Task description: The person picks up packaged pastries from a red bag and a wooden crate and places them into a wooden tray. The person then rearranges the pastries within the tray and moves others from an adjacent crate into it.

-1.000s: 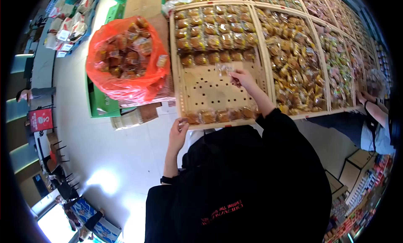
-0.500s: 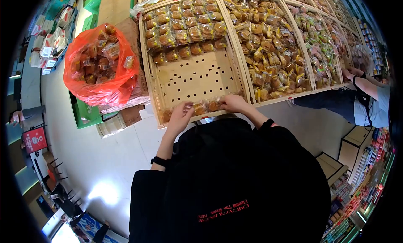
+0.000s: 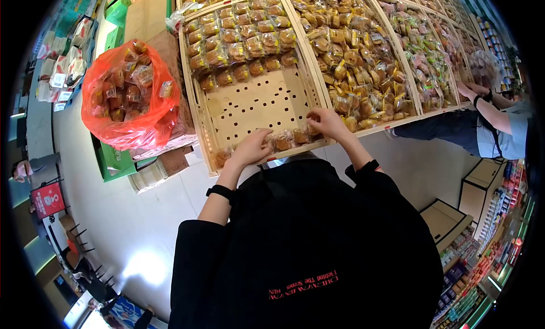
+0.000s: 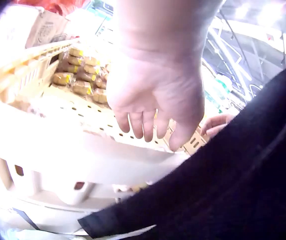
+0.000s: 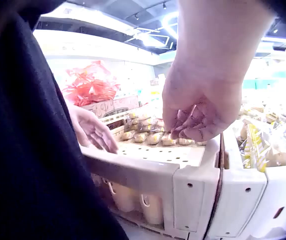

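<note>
A crate [image 3: 201, 137] with a perforated base holds wrapped breads [image 3: 241, 42] in rows at its far end, and more packs [image 3: 284, 140] line its near edge. Over that near row is my left hand [image 3: 253, 148]; in the left wrist view the hand [image 4: 155, 100] hangs with fingers extended and nothing in them. Near the row's right end, my right hand [image 3: 329, 124] is raised slightly above the packs. Its fingers are curled in the right wrist view, and no pack shows in the hand [image 5: 200, 112].
A red plastic bag [image 3: 162, 116] full of wrapped breads stands left of the crate. To the right are bins of loose packs [image 3: 363, 62]. Another person's arm [image 3: 493, 114] reaches in at the far right. Cardboard boxes [image 3: 443, 218] stand on the floor.
My right hand moved from mid-crate with a small pack down to the near row, then lifted slightly without a visible pack. My left hand went from the corner rightward along the near edge.
</note>
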Action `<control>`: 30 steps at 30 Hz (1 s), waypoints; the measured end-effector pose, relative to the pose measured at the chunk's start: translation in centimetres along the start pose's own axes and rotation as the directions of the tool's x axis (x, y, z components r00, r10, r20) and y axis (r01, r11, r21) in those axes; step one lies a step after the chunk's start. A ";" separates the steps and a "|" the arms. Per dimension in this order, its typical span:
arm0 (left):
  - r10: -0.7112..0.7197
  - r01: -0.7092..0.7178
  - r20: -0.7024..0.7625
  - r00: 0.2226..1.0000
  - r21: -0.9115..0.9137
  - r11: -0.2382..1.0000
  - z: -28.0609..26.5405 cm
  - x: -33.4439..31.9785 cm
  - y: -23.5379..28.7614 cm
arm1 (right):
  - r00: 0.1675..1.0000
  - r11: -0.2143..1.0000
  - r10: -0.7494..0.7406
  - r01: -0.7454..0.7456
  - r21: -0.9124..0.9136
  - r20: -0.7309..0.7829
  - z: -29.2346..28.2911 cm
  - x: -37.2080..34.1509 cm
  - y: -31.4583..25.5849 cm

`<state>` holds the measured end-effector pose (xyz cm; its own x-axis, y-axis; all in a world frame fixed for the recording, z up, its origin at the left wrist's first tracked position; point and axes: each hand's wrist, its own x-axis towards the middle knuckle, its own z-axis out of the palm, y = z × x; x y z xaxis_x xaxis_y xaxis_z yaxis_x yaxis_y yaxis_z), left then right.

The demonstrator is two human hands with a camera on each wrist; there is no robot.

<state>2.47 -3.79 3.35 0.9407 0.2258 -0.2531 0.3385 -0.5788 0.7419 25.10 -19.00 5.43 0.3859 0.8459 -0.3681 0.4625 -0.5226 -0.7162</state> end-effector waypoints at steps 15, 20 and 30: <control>-0.163 0.145 0.223 0.961 0.098 0.985 -1.8 -0.5 -0.7 | 0.860 0.892 -0.338 0.423 -0.162 0.382 5.6 2.4 -1.1; -0.213 0.233 0.288 0.934 -0.037 0.972 -2.3 -0.3 -1.2 | 0.866 0.876 -0.418 0.464 -0.129 0.274 4.0 4.9 0.0; 0.031 -0.022 0.186 0.982 -0.048 0.999 2.4 3.6 -0.2 | 0.876 0.874 -0.156 0.338 -0.349 0.456 3.9 3.5 0.3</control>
<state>5.85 -4.77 0.83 0.9381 0.0579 -0.3414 0.3162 -0.5453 0.7763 23.50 -15.80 1.65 -0.0981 0.8713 -0.4808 0.8134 -0.2081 -0.5432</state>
